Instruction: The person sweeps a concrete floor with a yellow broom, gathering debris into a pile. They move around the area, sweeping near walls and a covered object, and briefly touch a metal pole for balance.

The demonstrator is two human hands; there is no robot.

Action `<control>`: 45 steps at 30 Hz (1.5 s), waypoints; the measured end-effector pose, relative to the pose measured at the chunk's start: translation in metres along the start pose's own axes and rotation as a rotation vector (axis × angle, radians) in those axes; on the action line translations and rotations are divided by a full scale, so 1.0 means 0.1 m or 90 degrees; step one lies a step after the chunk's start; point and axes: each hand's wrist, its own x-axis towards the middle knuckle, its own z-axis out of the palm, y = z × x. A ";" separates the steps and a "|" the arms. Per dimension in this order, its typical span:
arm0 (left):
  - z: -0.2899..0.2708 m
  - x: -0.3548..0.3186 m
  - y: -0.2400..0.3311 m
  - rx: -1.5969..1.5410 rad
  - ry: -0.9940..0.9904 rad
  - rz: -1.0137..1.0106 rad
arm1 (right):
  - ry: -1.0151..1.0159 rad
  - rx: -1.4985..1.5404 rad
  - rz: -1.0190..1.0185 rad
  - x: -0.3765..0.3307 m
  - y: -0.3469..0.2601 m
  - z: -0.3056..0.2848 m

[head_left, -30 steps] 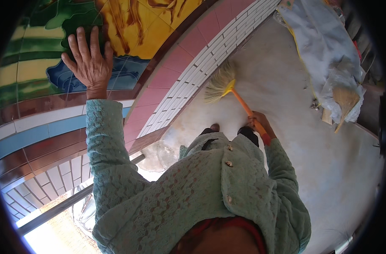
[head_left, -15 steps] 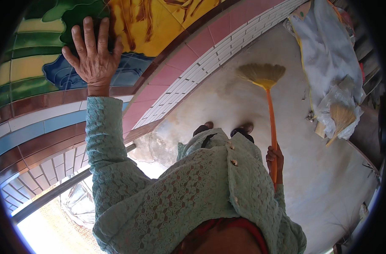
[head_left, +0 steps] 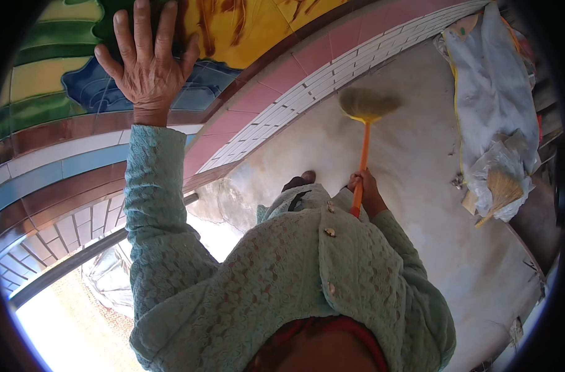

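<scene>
Closest of all, a green lace jacket (head_left: pixel 282 266) with a row of buttons fills the lower middle. The left hand (head_left: pixel 149 77) reaches up to a glossy tiled wall (head_left: pixel 41 102), its palm laid flat on the coloured tiles and its fingers spread wide. Lower down, the right hand (head_left: pixel 368 186) is wrapped around the orange handle of a broom (head_left: pixel 365 146) — the handle points away from the body, over the floor (head_left: pixel 431 161). One dark shoe (head_left: pixel 308 176) shows to the left of that grip. Beyond it, the broom's fan of bristles (head_left: pixel 364 104) is at the floor, near the white-brick base of the wall, partly blurred. Off to the right lies a pale sheet (head_left: pixel 496 87) — clear plastic (head_left: pixel 482 166) and a straw brush (head_left: pixel 504 188) rest at its near end.
</scene>
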 end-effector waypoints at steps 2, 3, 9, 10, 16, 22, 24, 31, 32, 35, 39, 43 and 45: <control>-0.01 0.01 0.01 -0.004 -0.004 -0.004 | -0.022 0.034 0.004 0.03 0.02 0.07; 0.00 0.02 0.03 -0.009 0.001 -0.004 | -0.034 0.053 0.004 0.02 0.02 0.07; -0.02 0.01 -0.01 0.006 -0.010 -0.017 | -0.073 0.044 -0.056 -0.69 -0.32 -0.17; -0.02 0.02 0.00 0.008 -0.019 -0.020 | -0.056 0.065 -0.031 -0.82 -0.44 -0.42; 0.01 -0.02 -0.03 -0.046 0.001 -0.023 | -0.007 -0.078 -0.048 -1.84 -0.50 -0.31; -0.12 0.08 -0.01 0.107 -0.015 0.056 | 0.046 0.038 0.074 -1.19 -0.29 -0.48; -0.13 0.07 0.00 0.098 -0.024 0.046 | -0.010 0.092 0.123 -0.73 -0.32 -0.63; -0.10 0.05 0.00 0.099 -0.003 0.049 | -0.019 0.009 0.066 -0.70 -0.34 -0.17; -0.11 0.05 -0.01 0.097 0.004 0.052 | -0.043 0.014 0.057 -0.73 -0.37 -0.17; -0.21 0.08 0.02 0.080 -0.064 0.037 | -0.074 -0.017 0.021 -0.85 -0.43 -0.09; -0.14 0.05 0.00 0.063 -0.012 0.029 | -0.092 -0.130 -0.003 -1.20 -0.43 -0.10; -0.13 0.06 0.01 0.073 -0.023 0.024 | -0.082 -0.069 0.063 -1.67 -0.42 -0.21; -0.16 0.05 0.01 0.100 -0.058 0.017 | -0.044 -0.109 0.097 -1.78 -0.33 -0.27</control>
